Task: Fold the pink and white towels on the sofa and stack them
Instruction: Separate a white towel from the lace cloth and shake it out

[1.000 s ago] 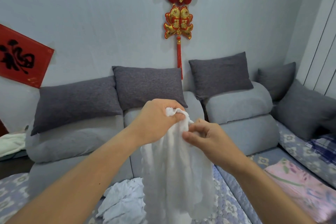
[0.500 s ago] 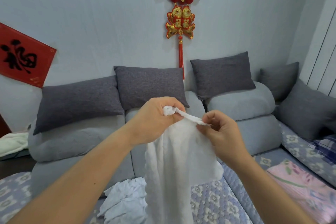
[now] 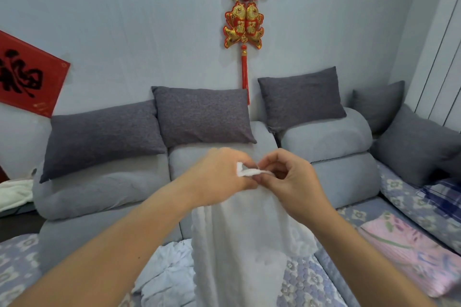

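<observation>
**White towel held up by its top edge, both hands pinching**

At the far left a red paper banner (image 3: 30,80) hangs on the wall, and a pale cloth (image 3: 15,192) lies at the sofa's end. The grey sofa (image 3: 99,189) runs across in front of me, dark cushions (image 3: 102,134) leaning along its back.

My left hand (image 3: 219,177) is raised before the middle of the sofa, its grip closed on the top edge of the white towel (image 3: 239,244), a bunched corner showing at my fingertips. Below that hand, a second white cloth (image 3: 167,271) lies crumpled on the flowered seat cover.

The white towel hangs straight down from my hands, its lower part reaching out of view at the bottom.

My right hand (image 3: 291,179) sits just beside the left, nearly touching it, thumb and fingers pinching the same top edge.

Above, a red and gold fish ornament (image 3: 244,25) hangs on the wall. To the right, the pink towel (image 3: 411,252) lies flat on the seat, well apart from my hands.
</observation>
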`<state>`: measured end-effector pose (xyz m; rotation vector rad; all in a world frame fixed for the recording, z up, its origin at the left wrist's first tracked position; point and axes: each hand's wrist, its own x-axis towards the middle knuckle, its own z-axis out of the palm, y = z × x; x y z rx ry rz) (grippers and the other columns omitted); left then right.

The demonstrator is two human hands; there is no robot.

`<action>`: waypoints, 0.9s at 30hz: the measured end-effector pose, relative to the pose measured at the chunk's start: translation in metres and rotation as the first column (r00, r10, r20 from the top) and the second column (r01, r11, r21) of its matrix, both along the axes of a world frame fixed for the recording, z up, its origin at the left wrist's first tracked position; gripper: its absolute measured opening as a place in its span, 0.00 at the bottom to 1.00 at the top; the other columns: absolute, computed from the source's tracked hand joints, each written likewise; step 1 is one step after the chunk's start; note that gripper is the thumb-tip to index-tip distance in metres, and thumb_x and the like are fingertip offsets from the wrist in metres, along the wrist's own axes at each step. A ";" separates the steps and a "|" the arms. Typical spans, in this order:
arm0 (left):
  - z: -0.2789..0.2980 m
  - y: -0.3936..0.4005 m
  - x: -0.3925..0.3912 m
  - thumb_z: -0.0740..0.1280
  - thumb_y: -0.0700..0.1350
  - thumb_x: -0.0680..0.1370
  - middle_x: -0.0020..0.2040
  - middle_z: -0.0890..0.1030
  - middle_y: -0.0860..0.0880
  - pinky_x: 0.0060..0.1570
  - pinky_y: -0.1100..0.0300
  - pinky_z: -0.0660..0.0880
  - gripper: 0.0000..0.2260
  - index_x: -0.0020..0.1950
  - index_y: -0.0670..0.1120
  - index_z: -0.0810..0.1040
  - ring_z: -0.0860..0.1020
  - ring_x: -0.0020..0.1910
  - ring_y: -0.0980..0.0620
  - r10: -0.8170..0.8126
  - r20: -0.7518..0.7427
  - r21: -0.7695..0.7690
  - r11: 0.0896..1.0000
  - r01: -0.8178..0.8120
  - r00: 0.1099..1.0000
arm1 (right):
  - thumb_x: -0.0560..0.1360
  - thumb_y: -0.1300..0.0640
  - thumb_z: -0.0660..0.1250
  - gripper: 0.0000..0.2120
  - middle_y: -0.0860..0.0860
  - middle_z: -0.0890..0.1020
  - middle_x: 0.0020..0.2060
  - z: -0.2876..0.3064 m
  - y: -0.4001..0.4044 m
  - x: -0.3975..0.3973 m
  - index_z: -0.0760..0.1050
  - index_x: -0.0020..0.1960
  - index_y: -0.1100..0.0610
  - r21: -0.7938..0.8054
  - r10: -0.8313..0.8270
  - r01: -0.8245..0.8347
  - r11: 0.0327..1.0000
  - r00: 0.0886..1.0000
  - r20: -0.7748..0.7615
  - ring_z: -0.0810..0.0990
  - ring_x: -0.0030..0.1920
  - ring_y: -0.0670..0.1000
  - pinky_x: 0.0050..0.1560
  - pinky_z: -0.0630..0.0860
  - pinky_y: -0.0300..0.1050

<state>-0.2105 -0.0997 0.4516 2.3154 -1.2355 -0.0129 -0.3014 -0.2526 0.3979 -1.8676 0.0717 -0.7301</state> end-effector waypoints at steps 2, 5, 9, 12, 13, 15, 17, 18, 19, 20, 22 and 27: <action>-0.006 0.007 0.007 0.74 0.52 0.75 0.40 0.84 0.56 0.44 0.53 0.76 0.03 0.46 0.56 0.86 0.80 0.40 0.57 0.003 0.070 -0.070 0.998 0.002 0.998 | 0.73 0.67 0.74 0.11 0.49 0.83 0.40 -0.005 -0.006 -0.005 0.77 0.48 0.54 0.084 0.135 -0.130 0.988 0.989 -0.052 0.80 0.38 0.47 0.42 0.77 0.42; -0.012 0.016 0.011 0.72 0.44 0.77 0.42 0.85 0.57 0.47 0.54 0.77 0.05 0.45 0.54 0.87 0.81 0.44 0.57 0.005 0.042 -0.238 0.971 0.006 0.999 | 0.75 0.66 0.73 0.12 0.51 0.82 0.46 -0.018 -0.015 -0.015 0.77 0.52 0.52 0.238 0.284 -0.247 0.939 0.949 -0.137 0.80 0.43 0.49 0.45 0.77 0.44; -0.020 0.020 0.018 0.73 0.45 0.77 0.41 0.81 0.54 0.46 0.53 0.75 0.05 0.44 0.55 0.86 0.79 0.42 0.54 0.033 0.049 -0.299 0.954 -0.017 0.998 | 0.78 0.59 0.69 0.06 0.55 0.86 0.49 -0.026 -0.019 -0.023 0.83 0.52 0.52 0.376 0.285 -0.214 0.901 0.948 -0.144 0.83 0.47 0.54 0.51 0.80 0.52; -0.019 0.021 0.022 0.73 0.42 0.77 0.42 0.79 0.53 0.44 0.58 0.75 0.06 0.44 0.53 0.86 0.79 0.43 0.53 0.004 0.058 -0.304 0.953 0.014 0.998 | 0.81 0.61 0.65 0.09 0.56 0.86 0.49 -0.024 -0.020 -0.021 0.84 0.53 0.53 0.369 0.285 -0.208 0.906 0.944 -0.167 0.85 0.48 0.54 0.53 0.80 0.52; -0.018 0.021 0.023 0.73 0.41 0.77 0.44 0.81 0.54 0.45 0.62 0.75 0.05 0.45 0.51 0.86 0.80 0.45 0.54 -0.011 0.047 -0.315 0.949 0.025 0.999 | 0.81 0.63 0.65 0.10 0.56 0.86 0.49 -0.023 -0.019 -0.021 0.84 0.53 0.53 0.351 0.301 -0.227 0.908 0.938 -0.172 0.85 0.49 0.53 0.52 0.80 0.51; -0.016 0.022 0.022 0.72 0.39 0.77 0.45 0.84 0.56 0.48 0.67 0.74 0.06 0.46 0.49 0.86 0.82 0.47 0.57 -0.035 -0.023 -0.335 0.942 0.026 0.999 | 0.80 0.66 0.65 0.13 0.56 0.86 0.49 -0.022 -0.018 -0.019 0.84 0.56 0.52 0.315 0.325 -0.261 0.912 0.930 -0.170 0.84 0.49 0.52 0.53 0.79 0.49; -0.014 0.022 0.020 0.70 0.37 0.78 0.45 0.86 0.57 0.50 0.68 0.75 0.08 0.48 0.48 0.87 0.82 0.48 0.59 -0.063 -0.085 -0.323 0.946 0.032 0.994 | 0.80 0.63 0.66 0.13 0.53 0.86 0.50 -0.020 -0.016 -0.017 0.82 0.60 0.50 0.214 0.297 -0.256 0.943 0.937 -0.185 0.84 0.50 0.50 0.55 0.79 0.49; -0.015 0.022 0.018 0.69 0.37 0.78 0.45 0.86 0.58 0.51 0.68 0.76 0.09 0.48 0.48 0.87 0.82 0.48 0.60 -0.075 -0.088 -0.308 0.950 0.044 0.993 | 0.80 0.60 0.67 0.13 0.49 0.85 0.50 -0.020 -0.014 -0.015 0.80 0.62 0.48 0.122 0.259 -0.238 0.964 0.943 -0.208 0.84 0.52 0.48 0.55 0.80 0.48; -0.016 0.021 0.017 0.69 0.36 0.79 0.45 0.86 0.59 0.51 0.68 0.76 0.10 0.49 0.49 0.87 0.82 0.48 0.61 -0.084 -0.083 -0.292 0.955 0.056 0.993 | 0.79 0.56 0.69 0.14 0.46 0.85 0.50 -0.019 -0.011 -0.013 0.78 0.63 0.45 0.026 0.212 -0.212 0.977 0.949 -0.233 0.83 0.51 0.45 0.54 0.80 0.45; -0.018 0.020 0.016 0.69 0.37 0.79 0.45 0.86 0.59 0.51 0.67 0.76 0.10 0.49 0.50 0.87 0.82 0.48 0.61 -0.088 -0.075 -0.277 0.959 0.064 0.993 | 0.78 0.54 0.71 0.16 0.44 0.84 0.48 -0.019 -0.007 -0.010 0.78 0.64 0.44 -0.058 0.152 -0.171 0.984 0.958 -0.241 0.82 0.48 0.43 0.51 0.79 0.42; -0.023 0.018 0.015 0.69 0.40 0.79 0.43 0.85 0.58 0.49 0.63 0.76 0.09 0.48 0.53 0.86 0.82 0.45 0.58 -0.069 -0.053 -0.258 0.965 0.053 0.996 | 0.75 0.54 0.73 0.15 0.46 0.81 0.40 -0.020 -0.001 -0.006 0.78 0.60 0.43 -0.185 -0.005 -0.027 0.982 0.986 -0.169 0.79 0.40 0.43 0.42 0.76 0.38; -0.024 0.018 0.013 0.68 0.45 0.79 0.42 0.84 0.56 0.46 0.60 0.75 0.06 0.47 0.54 0.84 0.80 0.44 0.55 -0.033 -0.021 -0.233 0.972 0.027 0.999 | 0.78 0.56 0.70 0.10 0.46 0.81 0.36 -0.017 -0.008 -0.010 0.74 0.50 0.42 -0.286 -0.231 0.239 0.928 0.971 0.061 0.78 0.41 0.46 0.40 0.73 0.37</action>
